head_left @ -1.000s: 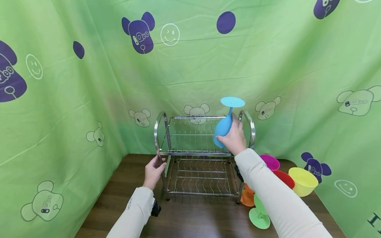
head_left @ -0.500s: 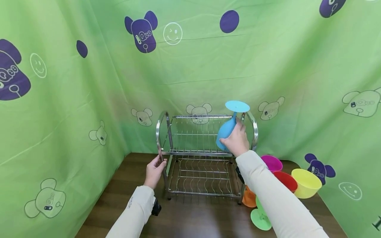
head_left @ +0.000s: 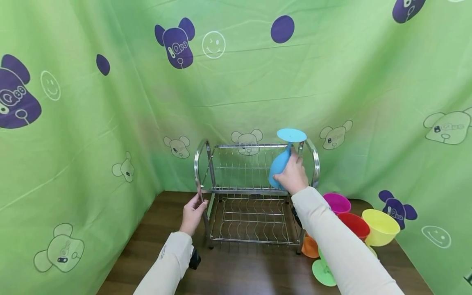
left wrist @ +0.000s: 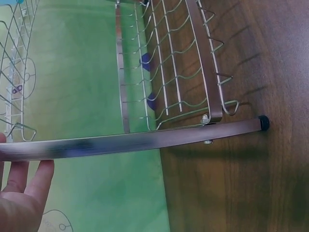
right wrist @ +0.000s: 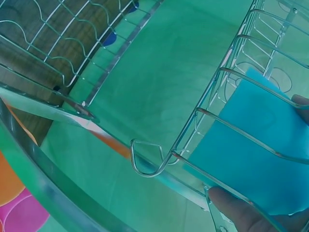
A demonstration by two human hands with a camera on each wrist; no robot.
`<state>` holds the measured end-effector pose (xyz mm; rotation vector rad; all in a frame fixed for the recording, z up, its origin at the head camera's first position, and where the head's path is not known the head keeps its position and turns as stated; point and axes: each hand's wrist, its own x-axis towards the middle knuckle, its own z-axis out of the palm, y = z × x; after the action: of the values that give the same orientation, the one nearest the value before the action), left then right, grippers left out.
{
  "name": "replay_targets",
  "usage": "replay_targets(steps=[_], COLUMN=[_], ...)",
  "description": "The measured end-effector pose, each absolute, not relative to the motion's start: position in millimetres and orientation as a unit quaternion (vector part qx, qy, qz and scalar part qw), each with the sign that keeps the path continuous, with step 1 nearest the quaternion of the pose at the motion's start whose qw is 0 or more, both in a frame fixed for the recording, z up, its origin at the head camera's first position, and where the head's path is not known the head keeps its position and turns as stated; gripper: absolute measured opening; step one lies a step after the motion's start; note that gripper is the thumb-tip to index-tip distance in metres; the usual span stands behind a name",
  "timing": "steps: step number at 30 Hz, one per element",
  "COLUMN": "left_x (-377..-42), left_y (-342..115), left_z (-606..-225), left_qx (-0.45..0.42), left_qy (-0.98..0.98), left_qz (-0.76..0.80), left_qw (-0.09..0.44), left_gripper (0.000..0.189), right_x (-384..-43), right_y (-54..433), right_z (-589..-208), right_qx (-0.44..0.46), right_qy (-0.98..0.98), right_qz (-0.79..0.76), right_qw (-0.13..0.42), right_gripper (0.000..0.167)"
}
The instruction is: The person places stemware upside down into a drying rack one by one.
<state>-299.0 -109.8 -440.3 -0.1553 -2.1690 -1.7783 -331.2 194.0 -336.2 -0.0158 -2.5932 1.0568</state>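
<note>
A two-tier metal dish rack (head_left: pixel 243 191) stands on the wooden table. My left hand (head_left: pixel 191 215) pinches its left upright (left wrist: pixel 120 145) between thumb and fingers, just below the upper tier. My right hand (head_left: pixel 293 175) grips a light blue plastic goblet (head_left: pixel 278 166) by its bowl, upside down, with the round foot (head_left: pixel 291 135) on top. The goblet is at the right end of the upper tier, slightly tilted. In the right wrist view the blue bowl (right wrist: pixel 241 159) shows behind the tier's wires, with my fingers (right wrist: pixel 231 208) around it.
Right of the rack stand several more goblets: magenta (head_left: pixel 336 203), red (head_left: pixel 355 226), yellow (head_left: pixel 380 227), orange (head_left: pixel 309 247) and green (head_left: pixel 324 273), partly hidden by my right sleeve. A green printed cloth (head_left: pixel 236 90) hangs behind and at both sides.
The blue goblet has come down a little toward the upper tier, and my right hand with it. My left hand keeps its hold on the upright. The head view has shifted slightly.
</note>
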Motion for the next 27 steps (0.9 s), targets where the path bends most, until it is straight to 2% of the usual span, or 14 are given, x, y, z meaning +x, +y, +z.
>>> replay_targets(steps=[5, 9, 16, 27], left_x=[-305, -292, -309, -305], left_y=[-111, -105, -108, -111], left_z=[-447, -433, -450, -451], left_qx=[-0.059, -0.065, -0.062, -0.054], left_qy=[-0.765, -0.762, -0.763, -0.760], left_qz=[-0.618, -0.620, -0.617, -0.623], left_qw=[0.172, 0.173, 0.182, 0.177], left_gripper=[0.037, 0.036, 0.038, 0.038], right_x=[-332, -332, -332, -336], right_y=[195, 196, 197, 193], right_z=[-337, -338, -333, -339], right_qx=[0.001, 0.009, 0.019, 0.023], right_qy=[-0.916, -0.918, -0.921, -0.929], right_qz=[0.367, 0.359, 0.353, 0.338], right_qw=[0.164, 0.166, 0.162, 0.147], right_gripper=[0.107, 0.106, 0.106, 0.100])
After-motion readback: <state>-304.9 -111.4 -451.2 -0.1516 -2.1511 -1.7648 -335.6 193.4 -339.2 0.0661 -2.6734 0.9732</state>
